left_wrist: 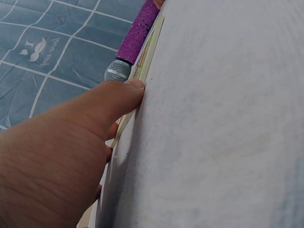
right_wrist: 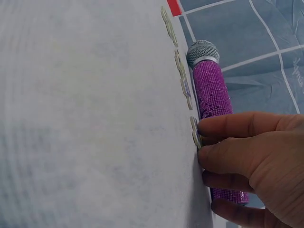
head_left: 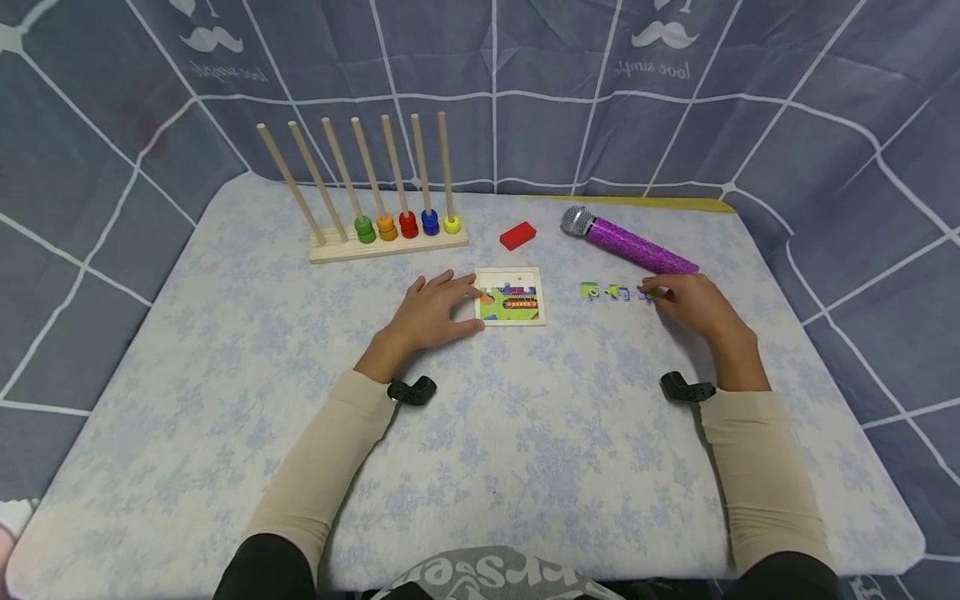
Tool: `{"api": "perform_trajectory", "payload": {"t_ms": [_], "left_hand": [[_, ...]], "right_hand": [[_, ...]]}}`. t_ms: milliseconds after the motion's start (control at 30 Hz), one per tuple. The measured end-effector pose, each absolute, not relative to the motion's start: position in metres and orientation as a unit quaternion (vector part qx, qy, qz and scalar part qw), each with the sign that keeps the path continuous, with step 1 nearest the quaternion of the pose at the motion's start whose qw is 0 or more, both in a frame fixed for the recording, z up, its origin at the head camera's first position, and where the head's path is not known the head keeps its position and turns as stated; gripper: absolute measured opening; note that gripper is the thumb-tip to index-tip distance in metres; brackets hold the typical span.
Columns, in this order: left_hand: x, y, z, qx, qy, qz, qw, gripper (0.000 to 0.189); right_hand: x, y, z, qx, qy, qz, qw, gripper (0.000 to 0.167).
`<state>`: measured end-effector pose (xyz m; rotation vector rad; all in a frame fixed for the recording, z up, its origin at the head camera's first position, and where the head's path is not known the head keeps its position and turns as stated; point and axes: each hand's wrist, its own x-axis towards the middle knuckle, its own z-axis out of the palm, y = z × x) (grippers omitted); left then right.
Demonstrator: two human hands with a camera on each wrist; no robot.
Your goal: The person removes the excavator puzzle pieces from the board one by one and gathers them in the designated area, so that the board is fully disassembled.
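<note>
Right hand [head_left: 696,307] has thumb and index pinching a puzzle piece [right_wrist: 195,134] at the hand's 9 o'clock in head view; left hand [head_left: 431,315], fingers spread, unclenched, touches puzzle board [head_left: 498,277] at that hand's 3 o'clock.

A wooden peg stand [head_left: 390,247] with seven upright rods sits at the back left of the tabletop [head_left: 555,467]; the five rods to the right carry green, orange, red, blue and yellow rings [head_left: 408,224] low at the base. Just right of it lies a red block [head_left: 517,236]. Farther right, a glittery purple microphone [head_left: 637,245] rests aslant, its silver mesh head toward the block. Behind hangs blue-grey cloth [head_left: 555,67] with white grid lines and moustache prints. A yellow strip [head_left: 660,203] shows along the far edge.
</note>
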<state>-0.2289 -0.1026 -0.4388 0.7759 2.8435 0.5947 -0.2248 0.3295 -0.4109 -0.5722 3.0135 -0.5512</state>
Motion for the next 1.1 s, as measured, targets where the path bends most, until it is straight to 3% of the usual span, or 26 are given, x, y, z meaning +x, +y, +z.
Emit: {"api": "perform_trajectory", "payload": {"t_ms": [433,700,833,1100], "left_hand": [[-0.228,-0.105,-0.438,0.257,0.945,0.193,0.064,0.055],[-0.227,-0.106,-0.434,0.261,0.944,0.192,0.064,0.055],[-0.227,-0.106,-0.432,0.263,0.944,0.191,0.061,0.055],[-0.228,-0.104,-0.436,0.261,0.943,0.195,0.066,0.055]], "right_hand": [[-0.227,0.325,-0.414,-0.163,0.97,-0.178,0.022,0.029],[-0.222,0.315,-0.39,-0.183,0.959,-0.211,0.056,0.045],[-0.217,0.291,-0.373,-0.229,0.941,-0.246,0.045,0.045],[-0.232,0.209,-0.37,-0.31,0.914,-0.237,0.112,0.038]]}}
